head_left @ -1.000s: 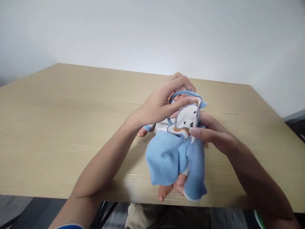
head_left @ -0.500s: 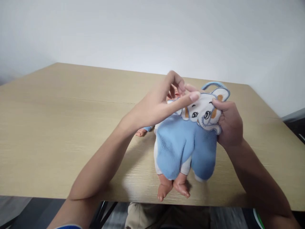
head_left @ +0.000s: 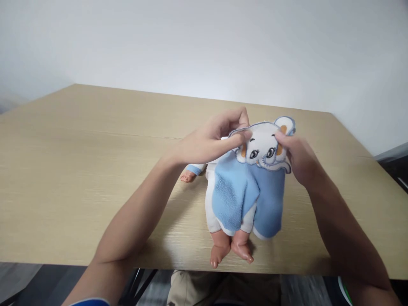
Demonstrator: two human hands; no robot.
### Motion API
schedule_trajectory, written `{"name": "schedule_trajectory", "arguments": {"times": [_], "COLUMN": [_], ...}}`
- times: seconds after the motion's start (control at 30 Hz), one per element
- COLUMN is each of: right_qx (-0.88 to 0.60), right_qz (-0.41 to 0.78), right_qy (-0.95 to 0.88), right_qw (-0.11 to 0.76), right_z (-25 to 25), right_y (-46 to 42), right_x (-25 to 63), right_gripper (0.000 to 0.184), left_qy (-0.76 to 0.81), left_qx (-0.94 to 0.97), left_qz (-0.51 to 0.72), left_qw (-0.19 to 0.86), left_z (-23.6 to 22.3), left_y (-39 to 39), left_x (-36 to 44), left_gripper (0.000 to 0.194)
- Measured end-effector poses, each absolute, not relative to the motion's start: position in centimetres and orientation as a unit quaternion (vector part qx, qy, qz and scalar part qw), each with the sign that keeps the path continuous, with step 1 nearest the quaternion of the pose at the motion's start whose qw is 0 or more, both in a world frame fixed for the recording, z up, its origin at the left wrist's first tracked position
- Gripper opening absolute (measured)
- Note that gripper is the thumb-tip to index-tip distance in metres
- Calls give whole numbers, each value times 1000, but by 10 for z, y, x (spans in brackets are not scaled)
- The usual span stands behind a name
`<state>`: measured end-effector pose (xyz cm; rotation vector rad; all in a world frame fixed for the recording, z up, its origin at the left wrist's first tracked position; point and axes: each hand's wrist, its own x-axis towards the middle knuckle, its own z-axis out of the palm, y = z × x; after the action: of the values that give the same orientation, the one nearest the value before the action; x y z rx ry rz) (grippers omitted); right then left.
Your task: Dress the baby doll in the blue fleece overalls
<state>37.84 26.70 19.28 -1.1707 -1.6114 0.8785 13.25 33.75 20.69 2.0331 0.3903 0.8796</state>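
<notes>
Wooden table [head_left: 70, 178] lies beneath fingers [head_left: 239, 139] pinching an elephant-faced cloth [head_left: 262, 135].

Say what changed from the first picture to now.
The elephant-faced cloth turned from sideways to nearly upright. The right hand moved up and holds it beside one ear; the left hand pinches the opposite side. Both doll feet came uncovered; they and the doll hand stayed put.

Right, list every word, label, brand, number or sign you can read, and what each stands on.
None: no readable text, numbers or signs show.
The embroidered elephant head on the blue fleece cloth carries stitched eyes and brows, no lettering.
The baby doll and tabletop show no lettering either.
</notes>
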Motion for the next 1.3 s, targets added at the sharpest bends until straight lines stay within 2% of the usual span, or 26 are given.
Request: {"name": "schedule_trajectory", "arguments": {"times": [0.1, 0.17, 0.23, 0.27, 0.4, 0.47, 0.6, 0.7, 0.8, 0.93, 1.0, 1.1, 1.2, 1.3], "right_qx": [-504, -492, -439, -400, -281, -277, -306, -344, -390, -423, -426, -419, -415, -422], "right_qz": [224, 163, 175, 218, 458, 506, 498, 464, 414, 331, 319, 333, 333, 334], "right_qy": [-647, -647, -669, -686, -719, -720, -709, -679, -643, -652, -670, -722, -765, -779], "right_qw": [527, 560, 573, 568, 441, 386, 394, 453, 513, 536, 517, 439, 363, 321], "right_z": [195, 196, 192, 189, 172, 166, 163, 169, 178, 186, 189, 194, 200, 200], "right_y": [267, 270, 277, 282, 295, 296, 291, 283, 272, 263, 263, 266, 271, 275], "right_x": [394, 399, 400, 400, 396, 397, 402, 402, 394, 388, 392, 405, 422, 434], "right_gripper": [52, 38, 19, 19, 57, 67, 70, 65, 63, 62, 58, 58, 65, 59], "left_qy": [170, 176, 171, 164, 130, 143, 142, 136, 152, 165, 156, 151, 149, 162], "left_qx": [791, 786, 793, 799, 812, 811, 789, 782, 805, 842, 843, 834, 834, 840], "left_qz": [416, 428, 431, 435, 450, 438, 450, 456, 394, 294, 279, 288, 322, 329], "left_qw": [414, 410, 395, 382, 349, 360, 393, 401, 416, 420, 432, 445, 424, 401], "left_z": [204, 203, 201, 201, 204, 206, 210, 211, 212, 214, 214, 214, 213, 212], "left_y": [334, 331, 327, 325, 316, 312, 307, 308, 315, 328, 334, 337, 335, 334], "left_x": [136, 138, 140, 141, 144, 144, 141, 136, 130, 123, 122, 122, 124, 125], "left_gripper": [43, 39, 35, 33, 29, 34, 49, 44, 40, 46, 47, 44, 45, 45]}}
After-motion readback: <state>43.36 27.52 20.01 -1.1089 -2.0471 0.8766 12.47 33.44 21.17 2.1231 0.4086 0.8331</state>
